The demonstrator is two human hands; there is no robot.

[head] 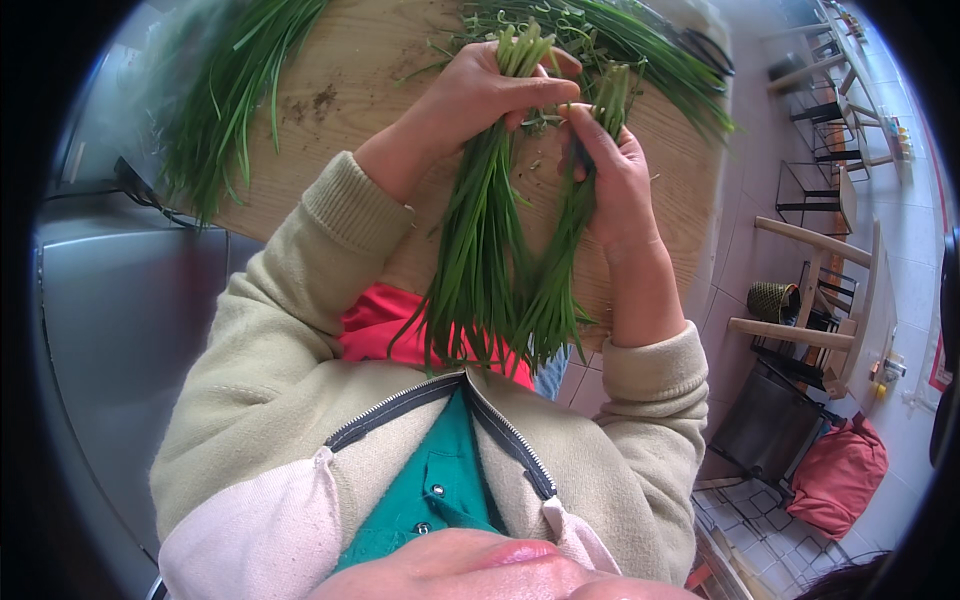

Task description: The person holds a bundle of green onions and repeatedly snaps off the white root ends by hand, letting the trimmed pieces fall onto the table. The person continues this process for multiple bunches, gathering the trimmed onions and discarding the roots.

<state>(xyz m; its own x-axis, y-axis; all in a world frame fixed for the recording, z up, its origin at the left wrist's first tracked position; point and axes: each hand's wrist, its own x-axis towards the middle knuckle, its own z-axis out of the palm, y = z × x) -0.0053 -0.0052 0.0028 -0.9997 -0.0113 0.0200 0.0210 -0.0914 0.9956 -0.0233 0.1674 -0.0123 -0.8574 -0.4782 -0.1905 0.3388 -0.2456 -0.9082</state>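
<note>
My left hand [480,94] grips a thick bunch of garlic chives [480,225] near its pale cut ends, which point away from me. The long leaves hang toward my lap. In my right hand [619,169] is a thinner bunch of garlic chives [559,262], also held close to its stem ends. Its thumb and fingertip nearly meet my left fingertips between the two bunches; whether they touch is hard to tell. Beyond both hands, loose trimmings [592,45] lie on the wooden table [360,105].
More chives [232,90] lie at the left beside clear plastic, and another pile [660,60] is at the far right, near a black looped handle [709,52]. Crumbs of soil [322,99] dot the tabletop. Chairs [817,277] and a red bag [840,476] stand off to the right.
</note>
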